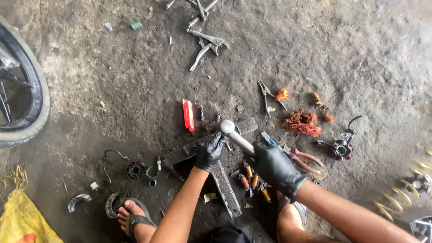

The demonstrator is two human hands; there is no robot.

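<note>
Hammer (234, 135) handle gripped in right hand (274, 166) fingers; left hand (209, 153) fingers pinch beneath its head.

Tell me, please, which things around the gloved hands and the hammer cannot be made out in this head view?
- What the left hand pins to the metal bar: hidden under its fingers.
- Hammer handle: wrapped by the right hand.
- Tyre: cut off by the left edge.
- Yellow spring: runs past the right edge.
- Small parts by the sandalled foot: too small to identify.
</note>
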